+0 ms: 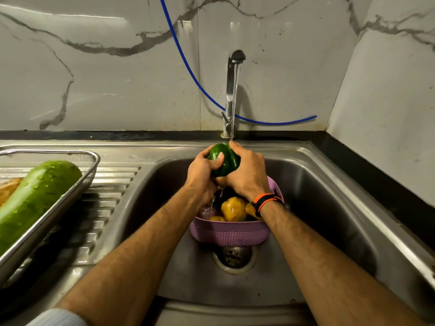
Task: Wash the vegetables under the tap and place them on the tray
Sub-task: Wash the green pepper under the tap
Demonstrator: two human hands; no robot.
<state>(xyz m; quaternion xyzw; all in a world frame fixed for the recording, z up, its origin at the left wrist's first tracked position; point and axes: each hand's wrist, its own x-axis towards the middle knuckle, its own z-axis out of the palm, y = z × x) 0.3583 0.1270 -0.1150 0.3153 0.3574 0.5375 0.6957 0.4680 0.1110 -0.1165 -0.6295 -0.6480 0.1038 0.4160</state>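
Both hands hold a green bell pepper under the running tap, above the sink basin. My left hand grips its left side with the thumb pressed on top. My right hand wraps its right side. Water runs off below them into a purple basket in the sink, which holds a yellow pepper and other partly hidden vegetables. On the left drainboard stands a steel mesh tray with a large wet green gourd in it.
The steel sink has its drain just in front of the basket. A blue hose hangs along the marble wall behind the tap. A black counter edge runs along the right.
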